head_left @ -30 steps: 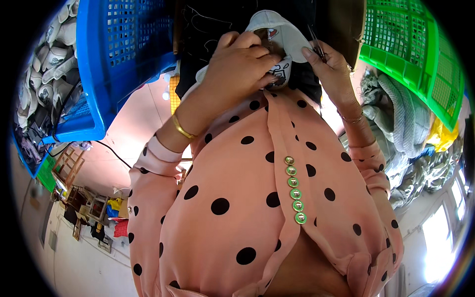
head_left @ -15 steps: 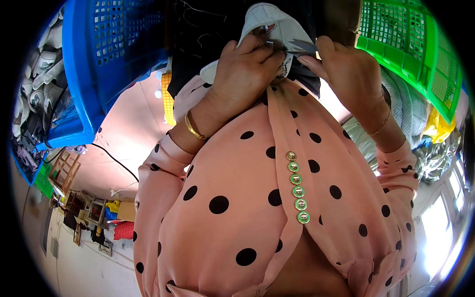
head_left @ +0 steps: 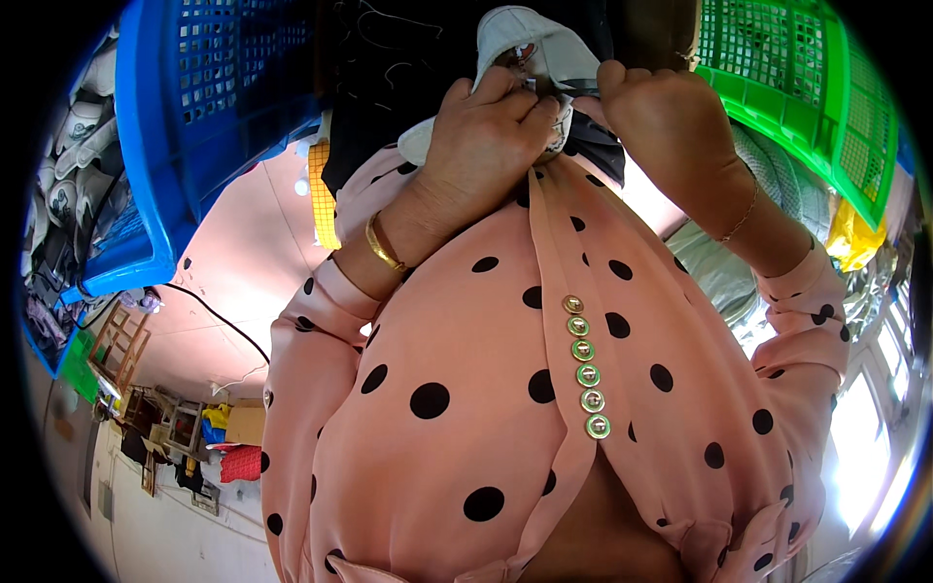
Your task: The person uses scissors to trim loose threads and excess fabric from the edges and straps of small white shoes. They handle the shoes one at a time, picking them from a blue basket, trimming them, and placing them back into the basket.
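My left hand (head_left: pixel 491 136) is closed on a white piece that looks like a shoe upper (head_left: pixel 501 34), with dark printed marks and a curved opening. Its fingers bunch the material near the middle, hiding part of it. To the right, my right hand (head_left: pixel 661 112) is closed in a fist-like grip on what looks like a pair of thread snips. A thin grey blade (head_left: pixel 575 85) sticks out from it toward the shoe upper, reaching the edge by my left fingers. The handles are hidden inside the hand. Black cloth (head_left: pixel 379 107) lies beneath the work.
A blue plastic basket (head_left: pixel 151 194) stands at left, with many white shoe pieces (head_left: pixel 83 155) beyond it. A green basket (head_left: pixel 777 117) is at right, above a yellow bag (head_left: pixel 855 238) and clear plastic wrapping. A dark cord (head_left: pixel 228 316) hangs at left.
My right hand has turned and shifted slightly, its elbow moving outward to the right. Less of the blades shows than before. My left hand keeps its hold, almost unmoved.
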The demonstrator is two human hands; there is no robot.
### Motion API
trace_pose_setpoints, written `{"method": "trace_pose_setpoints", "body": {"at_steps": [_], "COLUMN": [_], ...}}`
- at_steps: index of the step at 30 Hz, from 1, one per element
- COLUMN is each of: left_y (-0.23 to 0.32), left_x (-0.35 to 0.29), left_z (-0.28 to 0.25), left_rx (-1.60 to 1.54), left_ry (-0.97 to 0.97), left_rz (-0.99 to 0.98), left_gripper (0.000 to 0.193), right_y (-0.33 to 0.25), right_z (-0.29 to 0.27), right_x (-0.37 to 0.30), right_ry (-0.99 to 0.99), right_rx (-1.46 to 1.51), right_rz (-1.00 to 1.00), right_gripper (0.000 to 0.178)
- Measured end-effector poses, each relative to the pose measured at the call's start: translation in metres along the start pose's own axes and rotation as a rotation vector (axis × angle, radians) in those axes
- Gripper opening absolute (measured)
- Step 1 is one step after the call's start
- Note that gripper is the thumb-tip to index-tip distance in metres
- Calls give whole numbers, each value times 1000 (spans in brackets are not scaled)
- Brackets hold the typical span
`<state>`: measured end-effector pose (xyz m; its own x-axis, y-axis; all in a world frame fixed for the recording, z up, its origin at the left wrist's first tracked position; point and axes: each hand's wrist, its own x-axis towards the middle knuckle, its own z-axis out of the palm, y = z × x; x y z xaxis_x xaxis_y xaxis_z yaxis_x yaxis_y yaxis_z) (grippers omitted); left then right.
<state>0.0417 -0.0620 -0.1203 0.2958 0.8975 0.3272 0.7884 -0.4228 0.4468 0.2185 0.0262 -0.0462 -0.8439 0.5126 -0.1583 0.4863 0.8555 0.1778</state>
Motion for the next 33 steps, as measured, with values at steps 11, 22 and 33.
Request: {"method": "trace_pose_setpoints", "body": {"at_steps": [11,22,33], "left_y": [1,-2,0], "left_x": [0,3,-3], "left_z": [0,9,5], "left_rx": [-23,-25,38], "left_ry": [-14,117,4], "left_rz": [-14,64,40], "left_gripper": [31,9,30], "right_y": [3,3,0], "right_z": [5,7,-10], "right_x": [9,14,30], "right_ry": [30,-63,-337], "right_rx": [-42,-130,-179], "right_rz": [-90,-209,-267], "right_gripper": [24,9,8]}}
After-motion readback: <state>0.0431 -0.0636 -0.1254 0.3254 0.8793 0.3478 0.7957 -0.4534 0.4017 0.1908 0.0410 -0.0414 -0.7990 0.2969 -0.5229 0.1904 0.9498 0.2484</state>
